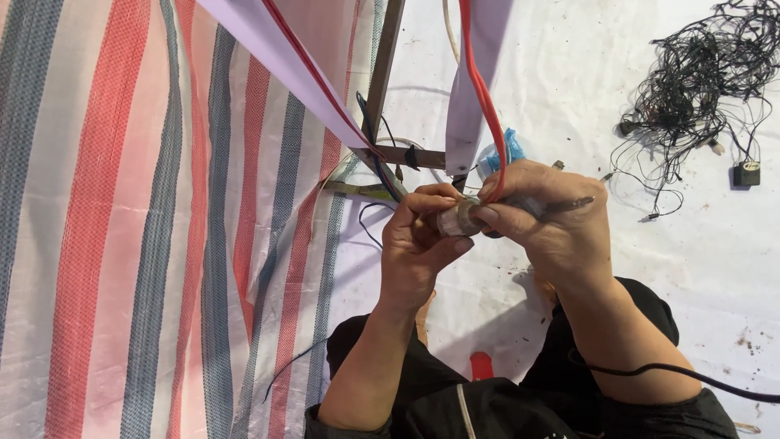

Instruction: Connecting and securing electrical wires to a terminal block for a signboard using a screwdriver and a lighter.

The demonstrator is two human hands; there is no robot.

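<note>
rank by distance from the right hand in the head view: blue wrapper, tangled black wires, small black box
1. blue wrapper, just above the right hand
2. tangled black wires, upper right on the white sheet
3. small black box, far right, below the tangle's edge

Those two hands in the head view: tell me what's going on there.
A person's left hand and right hand meet over a small greyish cylindrical piece, gripping it between the fingertips. A red cable runs down to the right hand, which also holds a thin metal tool. A striped tarp lies to the left, and a tangle of black wire lies on the white sheet.
</note>
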